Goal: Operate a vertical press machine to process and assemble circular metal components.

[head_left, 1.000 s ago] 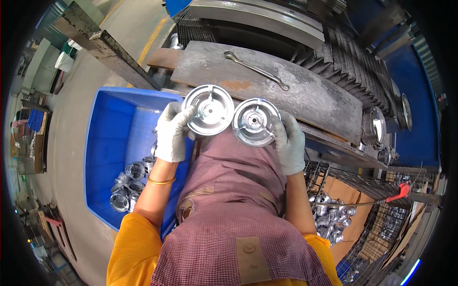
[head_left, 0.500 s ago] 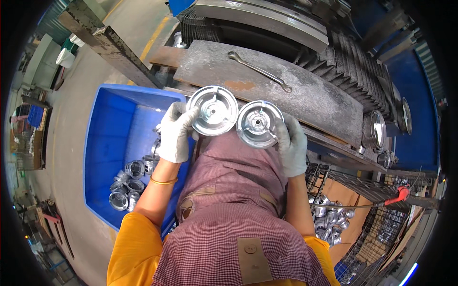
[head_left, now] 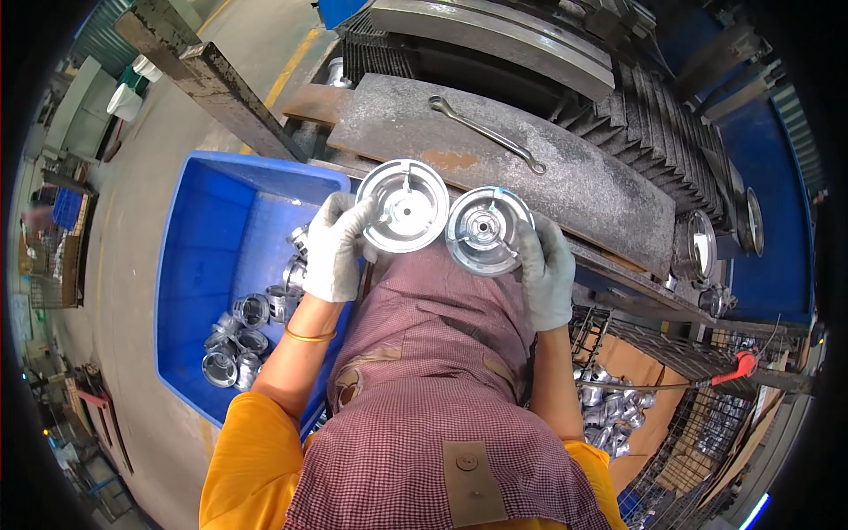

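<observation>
My left hand, in a white glove, grips a round silver metal part by its left rim. This part is dish-shaped, with a small centre hole and short ribs inside. My right hand, gloved too, pinches a second round metal part by its right side; stepped rings surround its centre hole. Both parts are held up side by side above my lap, hollow faces toward me, with a narrow gap between their rims. Some fingers are hidden behind the parts.
To my left stands a blue bin with several shiny metal parts. Ahead, a ring spanner lies on a worn steel plate. At right, a wire basket lined with cardboard holds more metal parts, near a red-handled rod.
Both hands and their parts have shifted very slightly right in the picture, as has the background. A small gap now shows between the two rims, which nearly met before.
</observation>
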### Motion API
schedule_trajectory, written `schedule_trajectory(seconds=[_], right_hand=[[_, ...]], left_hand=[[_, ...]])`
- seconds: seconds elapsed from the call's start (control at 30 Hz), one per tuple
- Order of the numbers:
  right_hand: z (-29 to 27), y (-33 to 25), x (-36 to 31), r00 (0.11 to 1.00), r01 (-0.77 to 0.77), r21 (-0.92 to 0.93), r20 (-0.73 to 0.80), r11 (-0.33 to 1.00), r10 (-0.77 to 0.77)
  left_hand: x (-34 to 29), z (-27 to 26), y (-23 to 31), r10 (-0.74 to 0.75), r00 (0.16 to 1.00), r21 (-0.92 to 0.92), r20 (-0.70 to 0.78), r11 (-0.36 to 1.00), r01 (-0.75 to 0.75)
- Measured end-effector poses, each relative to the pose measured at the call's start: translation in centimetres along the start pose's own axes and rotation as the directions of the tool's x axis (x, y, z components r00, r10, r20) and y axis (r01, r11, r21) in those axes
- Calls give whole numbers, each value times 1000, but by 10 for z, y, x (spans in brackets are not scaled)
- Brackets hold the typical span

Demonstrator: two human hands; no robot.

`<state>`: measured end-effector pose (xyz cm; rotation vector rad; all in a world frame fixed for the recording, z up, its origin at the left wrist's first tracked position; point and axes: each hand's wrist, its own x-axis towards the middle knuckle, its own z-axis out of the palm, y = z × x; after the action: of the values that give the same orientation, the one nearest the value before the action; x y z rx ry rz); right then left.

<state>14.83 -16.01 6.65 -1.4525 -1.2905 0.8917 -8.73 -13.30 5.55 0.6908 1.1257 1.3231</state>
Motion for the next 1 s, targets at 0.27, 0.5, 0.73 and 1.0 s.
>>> schedule_trajectory(seconds=[0.27, 0.5, 0.73, 1.0], right_hand=[[0, 0, -1, 1000, 15, -2, -11, 1000, -15], [-3, -7, -2, 1000, -5, 21, -4, 1000, 5], [-6, -6, -2, 998, -38, 61, -51, 997, 41], [-5, -6, -1, 998, -56, 49, -38, 997, 58]], left_hand=[[-1, 0, -2, -22, 1000, -24, -11, 999, 22], [-9, 5, -6, 104, 995, -112, 4, 988, -103], [-17, 12, -10, 111, 994, -140, 0, 984, -110], [-16, 6, -15, 126, 992, -139, -5, 982, -125]])
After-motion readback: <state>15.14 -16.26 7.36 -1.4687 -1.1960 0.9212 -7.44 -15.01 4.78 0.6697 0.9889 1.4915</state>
